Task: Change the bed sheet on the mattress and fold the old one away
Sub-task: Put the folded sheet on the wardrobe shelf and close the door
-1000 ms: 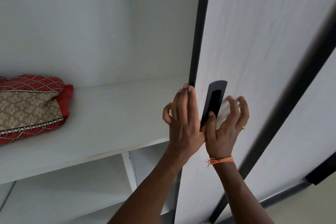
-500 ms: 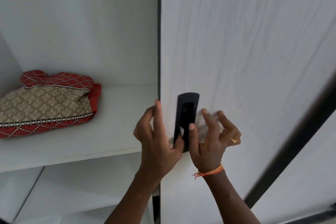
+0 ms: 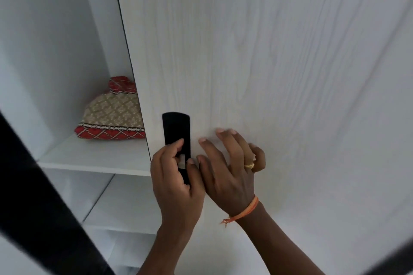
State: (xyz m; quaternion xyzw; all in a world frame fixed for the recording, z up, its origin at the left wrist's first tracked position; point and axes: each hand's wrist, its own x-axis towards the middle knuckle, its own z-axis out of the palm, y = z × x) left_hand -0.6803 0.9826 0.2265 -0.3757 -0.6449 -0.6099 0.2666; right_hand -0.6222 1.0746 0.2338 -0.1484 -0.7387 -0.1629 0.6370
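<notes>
Sliding the wardrobe door (image 3: 268,62) shut over the folded sheet (image 3: 111,118) on its shelf (image 3: 93,158).
My left hand (image 3: 174,176) pinches the handle (image 3: 177,134); right hand (image 3: 228,169) presses spread. I'd push evenly, fingers off the edge.

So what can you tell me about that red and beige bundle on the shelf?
The folded red and beige patterned cloth bundle looks like soft woven fabric: a beige face with small pale motifs, edged by a red band with a white diamond lattice, and a red tuft on top. It rests on the white cupboard shelf. The white wood-grain sliding door hides its right end. Neither hand touches it.
</notes>
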